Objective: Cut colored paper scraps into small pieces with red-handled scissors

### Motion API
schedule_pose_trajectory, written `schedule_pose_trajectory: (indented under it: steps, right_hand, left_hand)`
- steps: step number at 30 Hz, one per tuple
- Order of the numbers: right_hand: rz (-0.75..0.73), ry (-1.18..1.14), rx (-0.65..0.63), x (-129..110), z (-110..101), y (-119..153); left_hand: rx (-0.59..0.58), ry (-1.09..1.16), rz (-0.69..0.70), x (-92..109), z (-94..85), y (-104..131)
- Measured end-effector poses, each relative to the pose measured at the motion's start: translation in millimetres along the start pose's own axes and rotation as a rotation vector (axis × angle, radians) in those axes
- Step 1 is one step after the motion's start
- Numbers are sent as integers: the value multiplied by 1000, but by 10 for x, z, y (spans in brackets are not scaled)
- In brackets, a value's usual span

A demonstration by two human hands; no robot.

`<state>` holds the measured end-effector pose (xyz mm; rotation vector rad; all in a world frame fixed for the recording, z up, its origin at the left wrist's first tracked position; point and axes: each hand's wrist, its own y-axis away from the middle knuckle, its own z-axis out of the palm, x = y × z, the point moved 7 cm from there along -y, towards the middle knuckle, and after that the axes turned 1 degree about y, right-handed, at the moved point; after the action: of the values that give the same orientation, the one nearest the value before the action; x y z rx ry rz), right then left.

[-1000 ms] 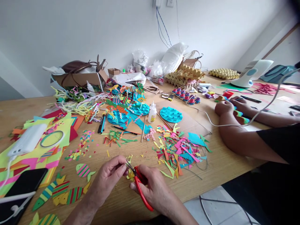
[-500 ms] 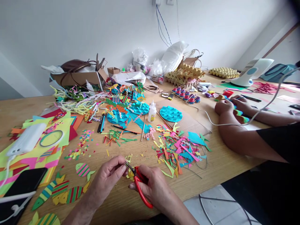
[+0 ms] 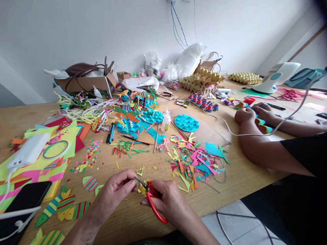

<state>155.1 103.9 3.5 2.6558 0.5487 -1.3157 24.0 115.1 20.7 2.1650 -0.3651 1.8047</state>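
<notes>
Red-handled scissors (image 3: 156,207) are in my right hand (image 3: 167,197), their dark blades pointing up and left toward my other hand. My left hand (image 3: 119,190) is pinched at the blade tips; what it holds is too small to make out. Small yellow paper scraps (image 3: 142,188) lie on the table just behind the blades. Left of my left hand are striped paper fish, among them a pink and green one (image 3: 90,183) and a red and green one (image 3: 81,209).
A pile of coloured scraps (image 3: 196,160) lies right of centre, near a glue bottle (image 3: 166,121) and a blue egg-tray disc (image 3: 186,123). A phone (image 3: 28,200) and power bank (image 3: 29,149) are at left. Another person's arms (image 3: 255,146) rest at right.
The view has shifted very slightly. Both hands and the scissors keep nearly the same pose, with my left fingertips a touch further left.
</notes>
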Motion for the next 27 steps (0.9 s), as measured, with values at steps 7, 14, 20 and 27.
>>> schedule_pose_trajectory:
  steps: [7,14,20,27]
  right_hand:
    - [31,-46,-64,-78,-12,8]
    - [28,-50,-46,-65,11,7]
    - [20,-14,-31,-57,3,7]
    - [-13,24,-20,-24,-10,9]
  left_hand:
    - [81,62,7,-25,-31,2]
    - [71,27,-4,-24,-6,-3]
    - [63,12,-23,4,11,-12]
    - [41,-8,-31,33,16,-14]
